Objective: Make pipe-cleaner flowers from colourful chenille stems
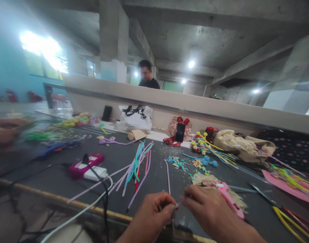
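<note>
My left hand (pixel 158 211) is closed in a pinch on a thin lilac pipe cleaner (pixel 168 175). The stem runs from the tabletop to my fingers, and a small pale end shows at my fingertips. Just to the right is my right hand (pixel 206 204), its fingers curled together and slightly blurred at the tips. What lies between them, if anything, is hidden. A pink glue gun (pixel 229 199) rests beyond my right hand on a crumpled pale sheet. To the left lies a loose bundle of teal, lilac and red pipe cleaners (pixel 136 165).
Blue and yellow fuzzy scraps (pixel 178 162) litter the dark table. Scissors (pixel 264 195) lie at right. A magenta power strip (pixel 87 165) with cables sits left. Bags and a phone (pixel 179 132) stand along the partition. A co-worker's blurred hand (pixel 4 133) is at far left; another person (pixel 150 82) is behind.
</note>
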